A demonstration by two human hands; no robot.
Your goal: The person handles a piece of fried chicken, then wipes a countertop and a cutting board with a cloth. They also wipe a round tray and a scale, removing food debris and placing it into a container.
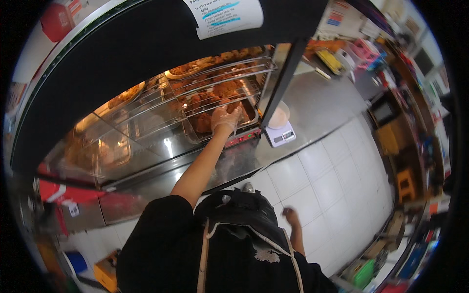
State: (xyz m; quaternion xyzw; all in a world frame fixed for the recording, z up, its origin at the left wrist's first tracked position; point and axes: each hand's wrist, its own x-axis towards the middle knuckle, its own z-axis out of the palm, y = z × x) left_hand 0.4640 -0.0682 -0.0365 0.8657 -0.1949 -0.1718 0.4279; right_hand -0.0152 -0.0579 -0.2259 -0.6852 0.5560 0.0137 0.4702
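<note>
My left hand, in a clear plastic glove, reaches into a lit food warmer cabinet. Its thumb and fingers close around a piece of fried chicken above a metal tray. More fried chicken lies in that tray, beside and behind the glove. A wire rack crosses over part of the tray. Bare and low at my right side, my right hand hangs over the floor with curled fingers; nothing shows in it.
A digital kitchen scale bearing a round bowl stands on the steel counter, right of the cabinet. A printed paper slip is on the cabinet's dark top. Shelves line the far right, beyond the white tiled floor.
</note>
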